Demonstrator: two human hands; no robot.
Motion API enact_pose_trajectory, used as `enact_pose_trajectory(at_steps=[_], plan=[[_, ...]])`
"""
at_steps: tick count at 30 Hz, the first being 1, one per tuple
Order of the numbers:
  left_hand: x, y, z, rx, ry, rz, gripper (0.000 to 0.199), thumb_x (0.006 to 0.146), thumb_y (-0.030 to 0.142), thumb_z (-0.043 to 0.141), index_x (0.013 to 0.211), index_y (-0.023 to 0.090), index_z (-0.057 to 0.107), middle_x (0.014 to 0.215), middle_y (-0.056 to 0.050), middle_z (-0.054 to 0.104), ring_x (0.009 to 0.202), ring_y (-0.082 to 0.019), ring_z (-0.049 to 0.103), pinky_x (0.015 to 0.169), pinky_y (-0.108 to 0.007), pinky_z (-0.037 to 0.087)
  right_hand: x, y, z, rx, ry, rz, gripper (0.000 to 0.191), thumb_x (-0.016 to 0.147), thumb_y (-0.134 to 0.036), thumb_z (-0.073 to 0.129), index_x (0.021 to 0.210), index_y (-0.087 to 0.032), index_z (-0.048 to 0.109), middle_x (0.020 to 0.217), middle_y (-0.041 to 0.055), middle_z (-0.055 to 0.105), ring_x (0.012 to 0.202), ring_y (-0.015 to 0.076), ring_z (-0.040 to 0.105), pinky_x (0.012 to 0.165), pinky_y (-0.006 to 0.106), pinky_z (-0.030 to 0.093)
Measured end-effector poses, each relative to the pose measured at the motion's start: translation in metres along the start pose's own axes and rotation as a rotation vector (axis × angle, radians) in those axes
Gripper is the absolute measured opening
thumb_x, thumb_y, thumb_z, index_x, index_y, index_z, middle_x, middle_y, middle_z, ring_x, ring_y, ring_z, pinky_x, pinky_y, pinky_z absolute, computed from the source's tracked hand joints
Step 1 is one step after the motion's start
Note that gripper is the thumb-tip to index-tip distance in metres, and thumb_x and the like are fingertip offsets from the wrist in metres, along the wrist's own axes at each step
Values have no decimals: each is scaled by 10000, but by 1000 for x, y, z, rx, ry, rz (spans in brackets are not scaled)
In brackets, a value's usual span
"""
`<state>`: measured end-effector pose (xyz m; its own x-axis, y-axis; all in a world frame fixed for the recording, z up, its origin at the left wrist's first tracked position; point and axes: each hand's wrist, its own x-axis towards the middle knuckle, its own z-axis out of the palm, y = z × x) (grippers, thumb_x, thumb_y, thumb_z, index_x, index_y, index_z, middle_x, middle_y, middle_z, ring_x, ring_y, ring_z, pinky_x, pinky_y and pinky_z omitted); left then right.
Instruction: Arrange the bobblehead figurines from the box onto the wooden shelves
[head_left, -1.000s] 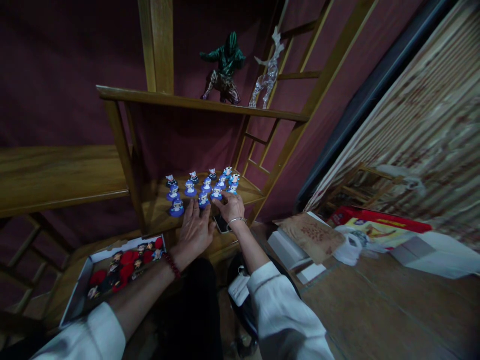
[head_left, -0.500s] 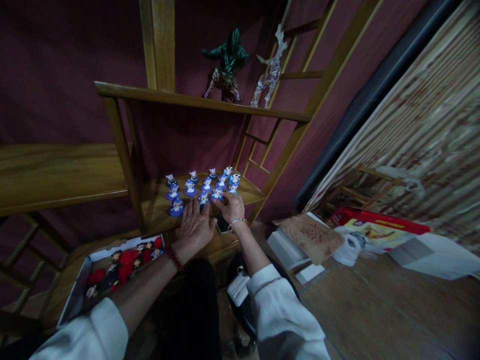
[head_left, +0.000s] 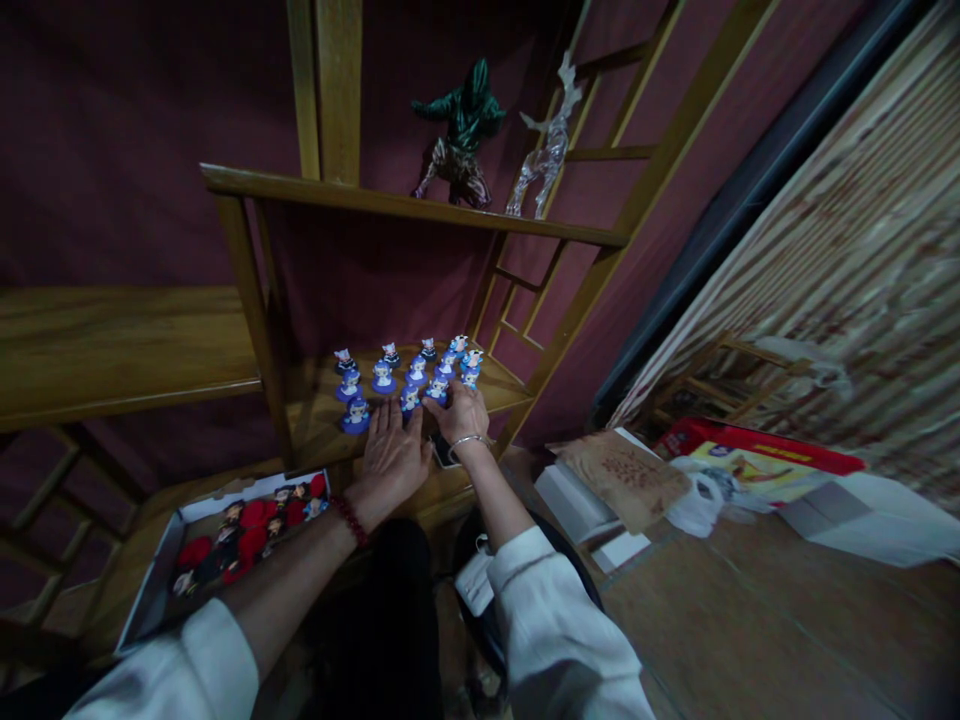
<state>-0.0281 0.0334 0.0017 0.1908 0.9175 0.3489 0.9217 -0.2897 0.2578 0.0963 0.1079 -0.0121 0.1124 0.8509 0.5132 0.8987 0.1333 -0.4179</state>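
Small purple-and-white doll figurines stand in rows on the lower wooden shelf [head_left: 307,425]. My left hand [head_left: 394,452] lies with fingers stretched out at the front row, its fingertips close by a front figurine [head_left: 410,397]; I cannot tell whether they touch. Thumb and forefinger of my right hand [head_left: 463,414] are closed around the base of another purple figurine [head_left: 437,387]. At the front left corner stands a figurine [head_left: 356,413] apart from both hands. A dark flat object [head_left: 444,452], partly hidden, lies under my right hand.
Behind are black-and-white figurines [head_left: 390,354] and blue ones [head_left: 471,360]. A box [head_left: 169,560] at lower left holds red-and-black figures. The shelf above carries a green hooded statue [head_left: 466,115] and a clear deer [head_left: 547,150]. Cardboard [head_left: 622,475] and boxes lie on the right floor.
The view has shifted slightly. My right hand has moved a little to the left against the shelf; my left hand stays nearly where it was, and the figurines keep their rows.
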Motion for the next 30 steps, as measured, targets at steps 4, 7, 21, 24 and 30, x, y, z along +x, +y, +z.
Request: enact_pose_trajectory(at_steps=[4, 7, 21, 24, 30], plan=[[0, -2, 3, -7, 14, 8, 549, 783, 295, 478, 1289, 90, 412, 1371, -209, 373, 1289, -323, 294, 1028, -476, 233, 0, 3, 3, 81, 19, 17, 381, 710, -428, 619, 1030, -226, 580, 913, 60, 655, 903, 225, 539, 762, 341, 411], [0, -3, 4, -4, 24, 11, 545, 780, 292, 478, 1283, 90, 418, 1367, -203, 382, 1290, -323, 291, 1030, -471, 232, -2, 5, 4, 139, 33, 34, 447, 691, -396, 639, 1100, -238, 555, 917, 53, 663, 902, 223, 550, 748, 335, 428], [0, -5, 3, -18, -3, 26, 506, 799, 251, 453, 1272, 75, 429, 1371, -223, 359, 1293, -321, 285, 1045, -458, 211, -6, 7, 1, 204, 17, 14, 555, 705, -374, 623, 1212, -184, 500, 986, 78, 658, 964, 230, 548, 826, 352, 444], [0, -4, 3, -7, -7, 33, 532, 799, 242, 463, 1316, 138, 393, 1405, -202, 316, 1303, -337, 257, 1036, -487, 206, -7, 7, 2, 202, 19, -5, 543, 714, -351, 615, 1214, -175, 497, 993, 82, 654, 954, 229, 548, 825, 356, 444], [4, 5, -4, 51, -104, -32, 564, 810, 332, 464, 1344, 175, 372, 1424, -189, 284, 1297, -372, 249, 1028, -498, 206, -8, 8, 4, 178, 34, -14, 536, 718, -346, 607, 1209, -160, 498, 1008, 80, 651, 942, 223, 539, 828, 357, 436]])
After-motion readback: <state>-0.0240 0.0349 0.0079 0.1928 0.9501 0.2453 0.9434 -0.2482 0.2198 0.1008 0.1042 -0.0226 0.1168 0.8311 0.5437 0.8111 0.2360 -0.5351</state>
